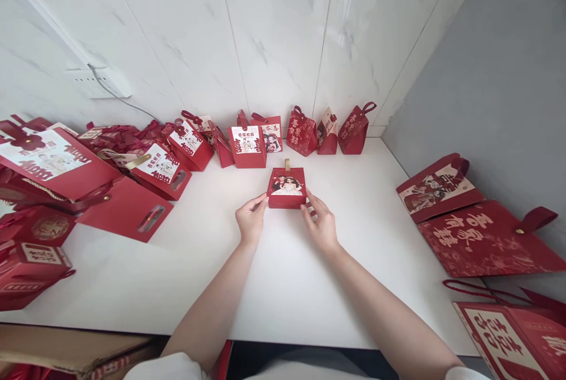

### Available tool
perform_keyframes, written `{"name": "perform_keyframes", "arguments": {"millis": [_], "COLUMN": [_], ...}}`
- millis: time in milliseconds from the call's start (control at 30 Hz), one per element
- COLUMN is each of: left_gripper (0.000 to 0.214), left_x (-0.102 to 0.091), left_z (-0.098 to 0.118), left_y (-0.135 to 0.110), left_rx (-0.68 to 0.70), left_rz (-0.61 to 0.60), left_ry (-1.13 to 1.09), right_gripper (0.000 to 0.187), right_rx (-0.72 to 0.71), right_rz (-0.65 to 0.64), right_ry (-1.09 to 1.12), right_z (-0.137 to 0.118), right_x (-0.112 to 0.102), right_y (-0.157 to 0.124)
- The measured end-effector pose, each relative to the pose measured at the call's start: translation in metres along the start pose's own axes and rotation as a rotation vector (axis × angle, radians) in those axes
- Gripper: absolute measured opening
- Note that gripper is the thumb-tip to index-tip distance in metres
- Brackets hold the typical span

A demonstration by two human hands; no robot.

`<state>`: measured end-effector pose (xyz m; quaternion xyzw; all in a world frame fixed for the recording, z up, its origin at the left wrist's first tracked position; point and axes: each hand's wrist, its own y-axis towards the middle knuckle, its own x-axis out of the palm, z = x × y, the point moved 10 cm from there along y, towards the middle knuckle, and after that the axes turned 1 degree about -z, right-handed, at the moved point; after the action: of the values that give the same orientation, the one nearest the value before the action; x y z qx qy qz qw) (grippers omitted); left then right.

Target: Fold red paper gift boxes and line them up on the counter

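A small red gift box (287, 187) stands upright on the white table (283, 286), with a cartoon couple printed on its front and a gold tab on top. My left hand (252, 219) pinches its lower left corner between thumb and fingers. At the right side, the fingers of my right hand (321, 224) press against the box's edge and lower corner. Just behind it stands a red box with a white printed panel (250, 146). A red box with a cartoon print (269, 134) is partly hidden behind that one.
Several red boxes crowd the left, including a large handled box (48, 162). At the back right stand boxes with loops (354, 131). Larger red boxes (486, 238) lean against the grey wall (477, 73). A cable (119, 97) hangs from a socket. A cardboard carton (71, 347) sits below the front edge.
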<state>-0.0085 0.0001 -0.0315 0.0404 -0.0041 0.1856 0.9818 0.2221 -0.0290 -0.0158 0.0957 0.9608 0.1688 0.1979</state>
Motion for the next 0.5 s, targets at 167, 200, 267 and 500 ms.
{"name": "perform_keyframes", "arguments": {"millis": [167, 200, 267, 500], "left_gripper": [0.027, 0.027, 0.032, 0.045], "left_x": [0.015, 0.017, 0.02, 0.033], "left_z": [0.01, 0.01, 0.004, -0.015], "left_y": [-0.004, -0.004, -0.003, -0.004], "left_rx": [0.079, 0.082, 0.034, -0.199], "left_rz": [-0.155, -0.179, -0.206, -0.312], "left_ry": [-0.041, -0.054, -0.08, -0.09], "right_gripper": [0.052, 0.052, 0.05, 0.054], "right_rx": [0.041, 0.037, -0.019, -0.367], "right_rz": [0.024, 0.034, 0.055, -0.051], "right_ry": [0.189, 0.215, 0.234, 0.009], "right_z": [0.003, 0.002, -0.004, -0.058], "right_x": [-0.006, -0.008, -0.012, -0.007], "right_y": [0.002, 0.002, 0.002, -0.011]}}
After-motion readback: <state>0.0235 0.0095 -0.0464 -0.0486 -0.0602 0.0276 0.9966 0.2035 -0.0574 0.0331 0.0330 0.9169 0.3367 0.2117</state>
